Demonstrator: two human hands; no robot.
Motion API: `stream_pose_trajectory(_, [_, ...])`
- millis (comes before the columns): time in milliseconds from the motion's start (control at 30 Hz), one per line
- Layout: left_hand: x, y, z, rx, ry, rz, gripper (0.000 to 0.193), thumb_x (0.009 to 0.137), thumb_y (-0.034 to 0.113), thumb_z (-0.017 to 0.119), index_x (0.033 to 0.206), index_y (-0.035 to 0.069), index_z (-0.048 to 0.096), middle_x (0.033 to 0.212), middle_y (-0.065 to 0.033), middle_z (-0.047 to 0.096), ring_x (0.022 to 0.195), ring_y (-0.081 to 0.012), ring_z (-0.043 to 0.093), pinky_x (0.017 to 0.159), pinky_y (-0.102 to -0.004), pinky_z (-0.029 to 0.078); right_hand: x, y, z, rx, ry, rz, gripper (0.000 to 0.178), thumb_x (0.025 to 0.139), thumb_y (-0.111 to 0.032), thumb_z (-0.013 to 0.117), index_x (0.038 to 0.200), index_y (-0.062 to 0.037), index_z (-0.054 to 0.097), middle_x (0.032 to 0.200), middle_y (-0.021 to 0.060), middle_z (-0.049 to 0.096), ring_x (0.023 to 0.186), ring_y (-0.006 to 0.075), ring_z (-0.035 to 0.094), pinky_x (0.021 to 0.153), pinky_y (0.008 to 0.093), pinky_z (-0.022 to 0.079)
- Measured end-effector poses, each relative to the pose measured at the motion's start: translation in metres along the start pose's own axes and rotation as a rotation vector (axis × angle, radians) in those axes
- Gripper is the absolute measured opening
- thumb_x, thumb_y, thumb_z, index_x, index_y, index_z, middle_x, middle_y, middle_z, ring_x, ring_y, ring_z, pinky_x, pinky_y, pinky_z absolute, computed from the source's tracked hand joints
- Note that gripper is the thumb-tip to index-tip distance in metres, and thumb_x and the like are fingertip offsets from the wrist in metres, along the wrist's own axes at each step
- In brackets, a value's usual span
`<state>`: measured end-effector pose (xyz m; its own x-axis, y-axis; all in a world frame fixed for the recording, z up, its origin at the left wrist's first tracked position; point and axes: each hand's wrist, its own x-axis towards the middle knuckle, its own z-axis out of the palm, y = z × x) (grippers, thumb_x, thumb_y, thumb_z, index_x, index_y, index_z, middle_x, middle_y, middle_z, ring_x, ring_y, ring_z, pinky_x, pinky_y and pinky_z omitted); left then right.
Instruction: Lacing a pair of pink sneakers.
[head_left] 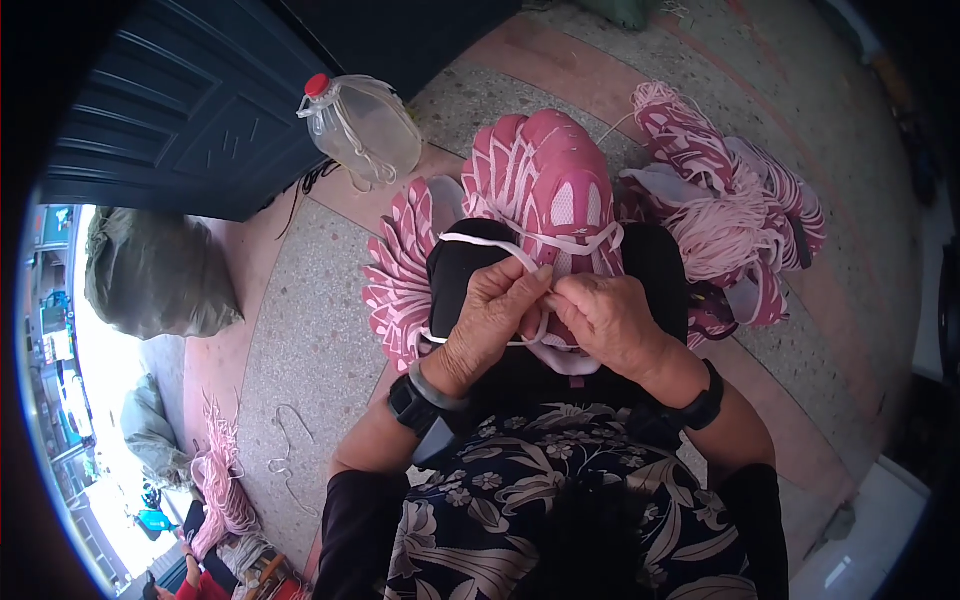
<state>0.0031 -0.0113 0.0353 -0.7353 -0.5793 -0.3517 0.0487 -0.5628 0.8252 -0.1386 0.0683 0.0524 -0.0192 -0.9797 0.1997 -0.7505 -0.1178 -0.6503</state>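
Observation:
A pink shoe upper (pixel 575 205) with pale mesh panels rests across my lap, its toe pointing away from me. A whitish shoelace (pixel 485 242) crosses its eyelets, and one loose end sticks out to the left. My left hand (pixel 492 312) pinches the lace near the middle of the upper. Right against it, my right hand (pixel 608 318) is closed too, its thumb and forefinger pressed together on the lace. The fingers cover the exact eyelet. Fanned pink uppers (pixel 490 165) lie behind the one being handled, and another fanned row (pixel 393 275) is at the left.
On the right are more pink uppers (pixel 685 150) and a bundle of pale pink laces (pixel 722 232). A clear jug (pixel 378 130) with a red cap stands by a dark door (pixel 165 110). A sack (pixel 155 275), more laces (pixel 222 480) and a person in red (pixel 200 585) are leftward.

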Motion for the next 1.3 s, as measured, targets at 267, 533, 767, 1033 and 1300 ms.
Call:
stream_pose_trajectory(267, [0.015, -0.01, -0.014, 0.01, 0.182, 0.064, 0.018, 0.091, 0.018, 0.052, 0.081, 0.004, 0.058, 0.06, 0.0014, 0.053, 0.044, -0.0035, 0.043, 0.04, -0.0171, 0.033, 0.011, 0.013, -0.023, -0.363, -0.019, -0.187, 0.029, 0.069, -0.024, 0.068, 0.093, -0.0085, 0.061, 0.076, 0.0025, 0.049, 0.071, 0.0198, 0.052, 0.066, 0.0345, 0.036])
stream_pose_trajectory(533, [0.031, -0.018, -0.008, 0.077, 0.267, 0.141, 0.021, 0.09, 0.02, 0.054, 0.077, 0.004, 0.056, 0.061, 0.002, 0.051, 0.047, -0.0024, 0.042, 0.042, -0.0175, 0.033, 0.016, 0.025, -0.022, -0.375, -0.03, -0.141, 0.031, 0.071, -0.022, 0.066, 0.099, -0.0115, 0.062, 0.075, 0.0014, 0.046, 0.073, 0.0189, 0.049, 0.069, 0.0339, 0.033])
stream_pose_trajectory(767, [0.034, -0.024, -0.008, 0.214, 0.305, 0.192, 0.018, 0.089, 0.015, 0.055, 0.078, 0.001, 0.058, 0.063, 0.0033, 0.052, 0.057, -0.002, 0.043, 0.051, -0.0179, 0.036, 0.013, 0.033, -0.018, -0.312, 0.018, -0.114, 0.031, 0.071, -0.02, 0.066, 0.101, -0.0117, 0.061, 0.074, 0.0005, 0.05, 0.075, 0.0186, 0.05, 0.071, 0.0339, 0.034])
stream_pose_trajectory(1033, [0.044, -0.038, -0.013, 0.415, 0.366, 0.346, 0.015, 0.086, 0.013, 0.058, 0.081, -0.001, 0.059, 0.062, -0.0022, 0.055, 0.057, -0.0066, 0.048, 0.051, -0.0239, 0.04, 0.01, 0.038, -0.014, -0.299, 0.058, -0.113, 0.033, 0.068, -0.02, 0.069, 0.1, -0.0142, 0.062, 0.074, -0.0001, 0.048, 0.074, 0.0173, 0.049, 0.07, 0.0339, 0.035])
stream_pose_trajectory(1300, [0.048, -0.019, -0.01, 1.014, 0.328, 0.691, 0.02, 0.075, 0.014, 0.066, 0.067, 0.001, 0.054, 0.057, -0.0138, 0.053, 0.052, -0.0303, 0.055, 0.05, -0.0362, 0.045, 0.007, 0.041, -0.011, -0.282, 0.082, -0.103, 0.033, 0.068, -0.021, 0.069, 0.099, -0.0141, 0.062, 0.075, -0.0003, 0.05, 0.075, 0.0176, 0.05, 0.072, 0.0341, 0.035])
